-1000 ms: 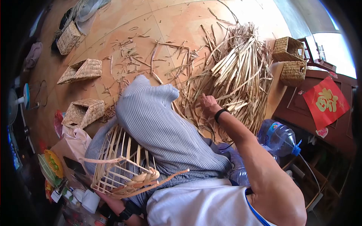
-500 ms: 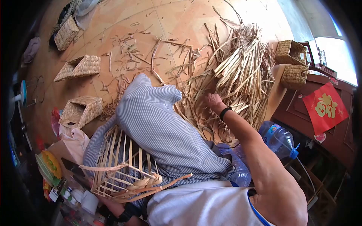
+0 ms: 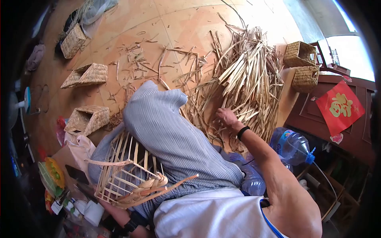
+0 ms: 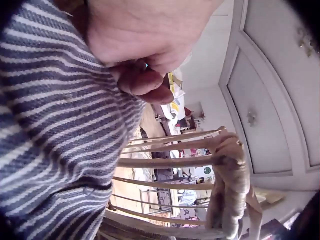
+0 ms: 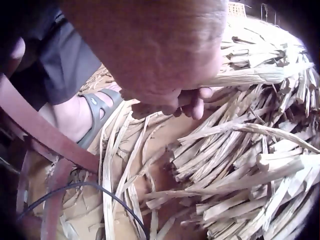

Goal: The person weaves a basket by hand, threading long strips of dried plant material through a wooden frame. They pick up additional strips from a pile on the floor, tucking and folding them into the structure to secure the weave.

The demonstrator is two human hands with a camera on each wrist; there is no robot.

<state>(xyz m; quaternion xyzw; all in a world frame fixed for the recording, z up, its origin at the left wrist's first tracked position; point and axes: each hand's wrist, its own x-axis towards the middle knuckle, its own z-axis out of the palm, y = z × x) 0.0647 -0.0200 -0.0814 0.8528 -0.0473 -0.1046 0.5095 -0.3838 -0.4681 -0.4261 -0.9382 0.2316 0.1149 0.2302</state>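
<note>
Two bare hands are at work, and we find the right hand (image 3: 227, 116) low over the tan tiled floor (image 3: 190, 23), at the near edge of a big loose heap of pale, dry, flat plant strips (image 3: 250, 75). Its grip is bent, with the fingertips curled under, but we cannot tell whether a strip is caught in it. A black band (image 3: 243, 133) circles that wrist.

We see the left hand (image 4: 150, 40) in the left wrist view, against a blue-and-white striped cloth (image 3: 162, 131) covering the lap. Its fingers curl inward, just beside an open frame of slim, pale woven rods (image 3: 154, 182); we cannot tell if this grip has hold of anything. The frame lies tilted on the lap, its thick braided edge towards the white top (image 3: 210, 214).

Across the floor, beyond the knees, we count three tan woven baskets (image 3: 88, 76) on the left, with short brown scraps (image 3: 137, 59) strewn between them and the heap. A clear blue bottle (image 3: 293, 146) lies to the right.
</note>
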